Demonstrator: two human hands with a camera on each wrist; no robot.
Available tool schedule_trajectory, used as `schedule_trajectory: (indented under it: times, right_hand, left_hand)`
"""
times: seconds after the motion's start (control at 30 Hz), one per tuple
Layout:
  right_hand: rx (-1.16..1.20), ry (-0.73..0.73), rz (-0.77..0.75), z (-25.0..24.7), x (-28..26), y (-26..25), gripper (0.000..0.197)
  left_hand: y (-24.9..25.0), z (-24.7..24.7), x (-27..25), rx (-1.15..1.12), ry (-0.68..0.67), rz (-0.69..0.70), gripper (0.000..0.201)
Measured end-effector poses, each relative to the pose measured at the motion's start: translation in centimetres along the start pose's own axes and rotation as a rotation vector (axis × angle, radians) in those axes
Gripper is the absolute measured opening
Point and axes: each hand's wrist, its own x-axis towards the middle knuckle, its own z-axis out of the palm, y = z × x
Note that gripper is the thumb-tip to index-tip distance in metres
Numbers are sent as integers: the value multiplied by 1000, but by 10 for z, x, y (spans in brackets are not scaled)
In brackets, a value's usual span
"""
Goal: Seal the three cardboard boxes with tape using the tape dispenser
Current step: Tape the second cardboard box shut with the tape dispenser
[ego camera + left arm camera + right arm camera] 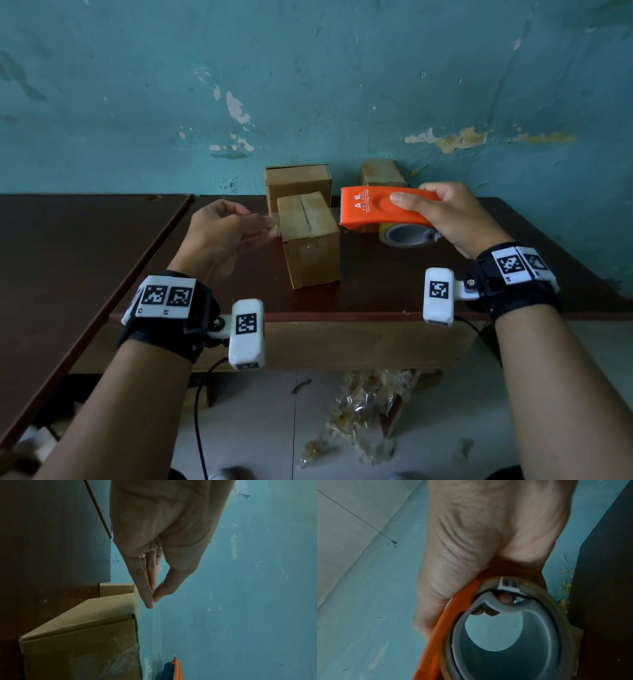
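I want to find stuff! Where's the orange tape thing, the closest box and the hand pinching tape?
tape dispenser [376, 209], head view, on its orange top cover.
nearest box [313, 260], head view, on its front face.
left hand [163, 536], left wrist view, on the palm.

Both forearms reach forward, each with a black band at the wrist. The left hand [219, 236] is raised, palm turned right, its fingertips [148, 602] meeting the thumb in a pinch; what it pinches, if anything, cannot be told. The right hand [455, 219] is curled around the tape dispenser [383, 209], thumb lying flat along its near side, fingers wrapped over its far edge.
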Motion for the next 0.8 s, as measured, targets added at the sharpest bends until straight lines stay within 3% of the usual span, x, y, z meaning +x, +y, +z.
schedule_trajectory:
  times: [0.13, 0.23, 0.4, 0.8]
  right_hand:
    - [27, 21, 2, 0, 4, 4, 55]
    - [18, 37, -2, 2, 8, 5, 45]
    - [8, 37, -6, 8, 15, 10, 66]
    - [-26, 56, -21, 15, 24, 13, 59]
  left_hand:
    - [-2, 4, -3, -6, -13, -31, 32]
    - [-6, 6, -3, -8, 5, -57, 34]
    - [-7, 5, -2, -6, 64, -73, 35]
    - [-11, 3, 1, 28, 115, -123, 41]
